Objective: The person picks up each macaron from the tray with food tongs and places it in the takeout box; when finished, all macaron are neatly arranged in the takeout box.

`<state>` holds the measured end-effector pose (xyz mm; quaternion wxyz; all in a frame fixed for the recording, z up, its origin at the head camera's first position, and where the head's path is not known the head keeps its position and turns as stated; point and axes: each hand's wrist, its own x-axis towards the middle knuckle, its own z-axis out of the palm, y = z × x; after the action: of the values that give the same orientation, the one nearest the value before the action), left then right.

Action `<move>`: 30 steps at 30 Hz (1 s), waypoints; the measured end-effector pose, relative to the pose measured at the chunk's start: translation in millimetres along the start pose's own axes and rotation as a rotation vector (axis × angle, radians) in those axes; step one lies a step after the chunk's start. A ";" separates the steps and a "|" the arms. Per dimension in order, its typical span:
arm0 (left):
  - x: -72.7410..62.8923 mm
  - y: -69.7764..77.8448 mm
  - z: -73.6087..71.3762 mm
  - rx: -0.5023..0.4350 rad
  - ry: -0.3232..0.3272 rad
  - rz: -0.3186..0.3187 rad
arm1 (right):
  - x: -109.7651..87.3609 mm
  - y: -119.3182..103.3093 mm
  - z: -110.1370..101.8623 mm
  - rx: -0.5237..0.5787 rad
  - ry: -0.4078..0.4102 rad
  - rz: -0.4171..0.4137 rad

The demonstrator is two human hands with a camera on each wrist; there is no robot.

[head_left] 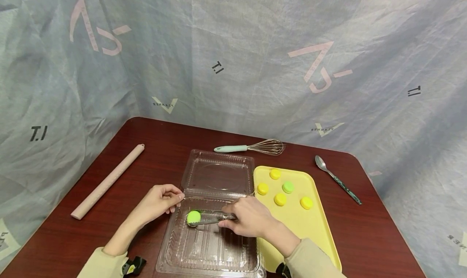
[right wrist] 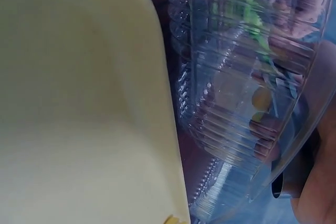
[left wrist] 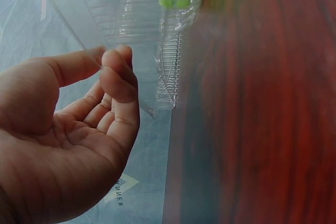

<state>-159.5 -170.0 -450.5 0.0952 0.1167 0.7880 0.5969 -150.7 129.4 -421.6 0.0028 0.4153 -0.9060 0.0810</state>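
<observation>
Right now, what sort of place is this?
Probably a staged tabletop set rather than a working kitchen: a printed cloth backdrop hangs right behind the dark red table, with a whisk laid out on it.

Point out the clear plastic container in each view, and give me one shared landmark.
Head: the clear plastic container lies open at lower centre.
Left wrist: upper left to centre, by the left hand.
Right wrist: right half, beside the yellow tray.
Shared landmark: the dark red table, a wide area at right in left wrist, a thin strip beside the tray in right wrist.
</observation>
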 end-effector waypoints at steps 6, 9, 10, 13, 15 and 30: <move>0.1 -0.1 0.0 -0.002 -0.001 0.001 | 0.0 0.4 1.2 0.004 0.008 -0.004; -0.1 -0.1 0.0 -0.004 -0.002 -0.002 | 0.1 1.0 1.9 0.004 0.012 -0.010; -0.2 -0.1 -0.1 -0.003 -0.002 -0.003 | 0.1 1.1 2.1 0.003 0.013 -0.012; -0.5 0.5 -0.4 -0.003 -0.002 -0.006 | 0.1 1.5 2.9 -0.001 0.014 -0.015; -0.7 0.7 -0.5 -0.003 -0.003 -0.006 | 0.1 1.7 3.4 -0.006 0.021 -0.018; -1.8 3.9 0.5 0.002 -0.006 -0.006 | -0.6 -1.2 2.2 -0.028 0.039 -0.008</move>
<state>-157.4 -169.1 -446.8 0.0993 0.1162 0.7887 0.5954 -149.3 128.7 -423.6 0.0264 0.4171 -0.9053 0.0763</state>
